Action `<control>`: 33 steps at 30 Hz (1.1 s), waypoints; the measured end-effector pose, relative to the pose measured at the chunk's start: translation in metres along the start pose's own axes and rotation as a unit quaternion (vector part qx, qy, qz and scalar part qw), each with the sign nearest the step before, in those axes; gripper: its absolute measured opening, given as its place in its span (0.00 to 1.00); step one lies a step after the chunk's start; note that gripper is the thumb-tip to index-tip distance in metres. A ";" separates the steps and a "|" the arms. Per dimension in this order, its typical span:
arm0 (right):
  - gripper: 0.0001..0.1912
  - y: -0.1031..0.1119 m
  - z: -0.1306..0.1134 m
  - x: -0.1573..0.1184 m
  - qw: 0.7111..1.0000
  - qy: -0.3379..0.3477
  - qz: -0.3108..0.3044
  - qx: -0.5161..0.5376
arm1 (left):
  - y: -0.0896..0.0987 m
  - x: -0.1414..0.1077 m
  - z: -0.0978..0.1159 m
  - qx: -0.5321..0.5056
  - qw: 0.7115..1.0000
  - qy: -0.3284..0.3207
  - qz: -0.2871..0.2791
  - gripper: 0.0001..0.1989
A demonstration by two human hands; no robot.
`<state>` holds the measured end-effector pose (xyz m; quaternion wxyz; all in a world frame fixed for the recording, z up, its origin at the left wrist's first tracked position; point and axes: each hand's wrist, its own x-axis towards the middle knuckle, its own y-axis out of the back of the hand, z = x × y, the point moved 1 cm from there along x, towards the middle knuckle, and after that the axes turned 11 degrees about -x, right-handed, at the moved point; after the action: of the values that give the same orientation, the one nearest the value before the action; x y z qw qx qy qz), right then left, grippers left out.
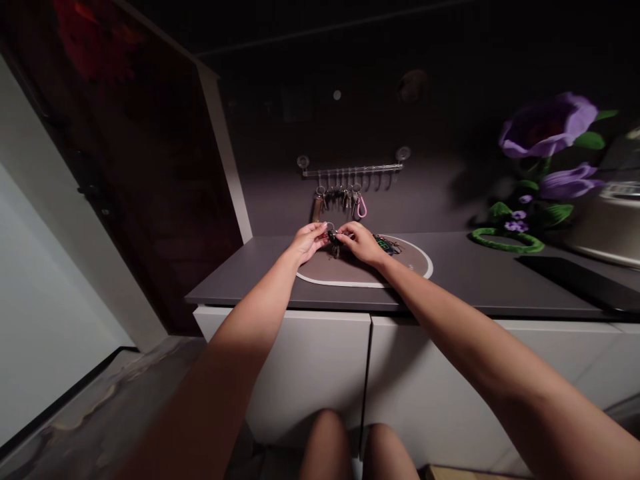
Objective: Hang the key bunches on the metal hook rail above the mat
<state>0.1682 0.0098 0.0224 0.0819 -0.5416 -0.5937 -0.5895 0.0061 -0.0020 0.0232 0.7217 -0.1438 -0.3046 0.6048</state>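
My left hand (pixel 309 241) pinches a metal ring of a small bunch of keys (pixel 335 248). On the other side of the bunch, my right hand (pixel 359 241) closes its fingers on the dark keys. Both hands are close together over a brown oval mat (pixel 345 270) with a white rim. Partly hidden behind my right wrist, a dark item with green marks (pixel 384 245) lies on the mat among thin dark pieces. Above the hands, a clear hook rail (pixel 353 171) on the wall holds several keys, a brown fob (pixel 317 209) and a pink loop (pixel 361 207).
The mat lies on a dark grey counter (pixel 455 287) above white cabinets (pixel 315 367). At the right are purple flowers (pixel 550 127) with a green ring base (pixel 507 248), a flat black object (pixel 580 280) and a pale rounded container (pixel 613 223). A dark door (pixel 150 187) stands left.
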 end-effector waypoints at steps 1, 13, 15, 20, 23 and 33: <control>0.08 0.000 0.001 0.000 1.000 -0.004 0.007 0.008 | 0.000 -0.001 0.000 0.001 1.000 0.003 0.000 0.09; 0.12 0.002 0.006 0.007 0.977 -0.095 0.052 0.184 | 0.001 0.000 -0.006 0.026 1.000 0.010 -0.012 0.16; 0.13 0.002 0.005 0.007 0.968 -0.108 0.052 0.220 | 0.001 0.000 -0.008 0.039 0.999 0.017 -0.025 0.17; 0.14 0.004 0.000 0.007 0.938 -0.151 0.031 0.310 | 0.000 -0.002 -0.012 0.068 0.996 0.022 -0.046 0.17; 0.15 0.007 -0.003 0.005 0.919 -0.188 0.035 0.345 | 0.000 -0.001 -0.014 0.085 0.995 0.025 -0.051 0.18; 0.18 0.019 0.001 0.015 0.883 -0.250 0.077 0.391 | 0.002 0.005 -0.023 0.224 0.974 -0.044 0.004 0.17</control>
<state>0.1770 0.0135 0.0450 0.1813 -0.6388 -0.7332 -0.1465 0.0189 0.0073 0.0052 0.7191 0.0471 -0.1916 0.6663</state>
